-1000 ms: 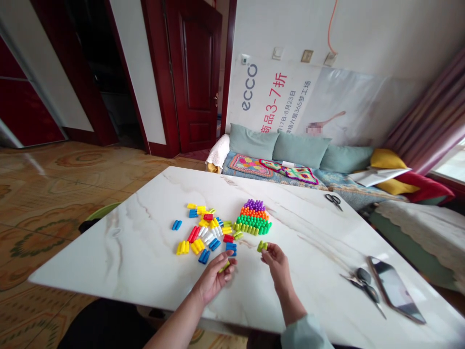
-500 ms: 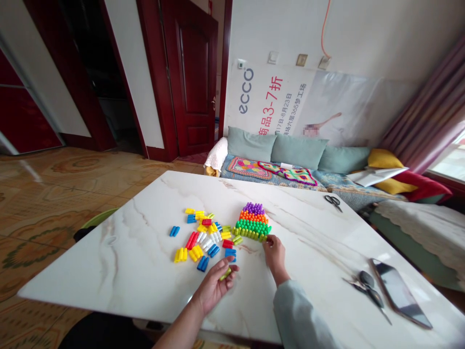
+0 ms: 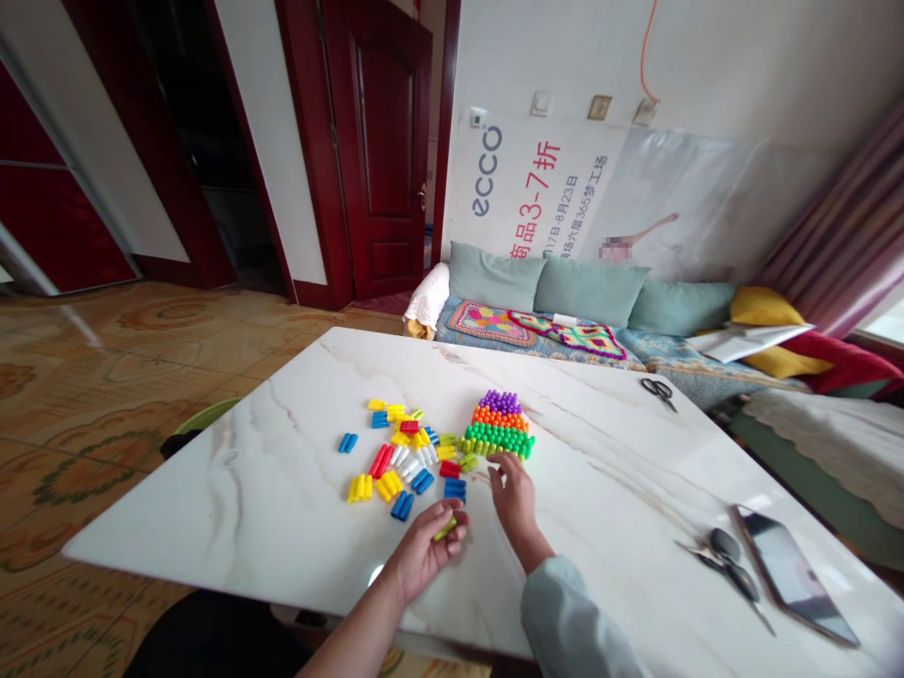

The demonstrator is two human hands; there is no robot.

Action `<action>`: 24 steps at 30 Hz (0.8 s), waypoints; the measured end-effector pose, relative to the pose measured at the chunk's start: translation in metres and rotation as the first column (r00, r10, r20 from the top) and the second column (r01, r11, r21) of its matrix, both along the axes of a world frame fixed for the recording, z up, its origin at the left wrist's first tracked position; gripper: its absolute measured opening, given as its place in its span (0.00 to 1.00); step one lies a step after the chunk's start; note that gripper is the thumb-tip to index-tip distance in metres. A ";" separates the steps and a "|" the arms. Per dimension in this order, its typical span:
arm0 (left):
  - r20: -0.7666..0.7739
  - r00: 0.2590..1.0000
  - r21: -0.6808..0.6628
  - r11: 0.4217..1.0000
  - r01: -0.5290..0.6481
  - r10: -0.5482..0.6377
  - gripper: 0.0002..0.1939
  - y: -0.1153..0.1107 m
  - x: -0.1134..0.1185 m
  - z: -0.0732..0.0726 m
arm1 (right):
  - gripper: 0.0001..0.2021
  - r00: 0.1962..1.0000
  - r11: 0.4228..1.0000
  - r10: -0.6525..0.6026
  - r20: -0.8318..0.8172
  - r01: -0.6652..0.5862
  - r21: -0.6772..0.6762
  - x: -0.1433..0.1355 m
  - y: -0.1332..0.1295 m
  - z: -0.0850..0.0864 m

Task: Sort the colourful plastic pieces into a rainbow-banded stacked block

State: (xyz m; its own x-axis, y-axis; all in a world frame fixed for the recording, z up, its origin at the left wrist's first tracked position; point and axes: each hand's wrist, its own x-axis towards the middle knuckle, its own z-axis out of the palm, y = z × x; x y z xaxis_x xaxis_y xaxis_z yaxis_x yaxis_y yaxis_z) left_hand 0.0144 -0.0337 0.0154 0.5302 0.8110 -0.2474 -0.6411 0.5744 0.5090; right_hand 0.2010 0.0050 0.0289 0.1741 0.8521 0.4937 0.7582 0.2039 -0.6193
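My left hand is closed around a yellow-green plastic block that looks like short joined tubes, low over the near side of the table. To its right, my right hand has thumb and forefinger curved and slightly apart, with nothing visible between them. Its fingertips are just in front of a stacked block structure, layered purple, orange, green and yellow-green. Part of the lowest row is behind those fingers. A loose yellow-green block lies left of the right fingertips. Blue blocks lie beyond the left hand.
Scattered yellow, red, white and blue blocks spread left of the structure on the marble-patterned table. Scissors lie at the far right edge. Keys and a phone lie at the near right. A sofa stands beyond.
My right hand has drawn back left from the right end of the structure's lowest row, and its fingers have loosened. My left hand still holds its block. The view has shifted slightly.
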 end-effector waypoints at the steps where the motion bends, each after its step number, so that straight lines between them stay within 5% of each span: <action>1: 0.004 1.000 0.002 1.000 0.000 0.000 0.13 0.000 0.000 -0.001 | 0.14 0.994 0.996 0.087 0.059 -0.085 -0.033 -0.008 0.001 0.004; 4: 0.024 1.000 0.013 1.000 -0.001 0.001 0.11 -0.001 0.001 -0.002 | 0.22 0.946 0.969 0.214 0.245 -0.174 -0.176 -0.027 0.007 0.010; 11: 0.050 0.999 0.029 0.999 0.015 -0.016 0.10 -0.001 0.000 -0.002 | 0.21 0.850 0.943 0.163 0.500 0.014 -0.331 -0.038 0.000 0.007; 19: -0.007 1.000 0.015 1.000 0.000 0.000 0.11 0.000 0.000 -0.004 | 0.14 0.845 0.881 0.118 0.521 0.154 -0.448 -0.021 -0.024 0.010; 24: 0.017 1.000 0.032 0.999 0.002 -0.002 0.11 0.000 0.000 -0.003 | 0.10 0.932 0.928 0.033 0.360 0.105 -0.356 0.008 -0.038 0.009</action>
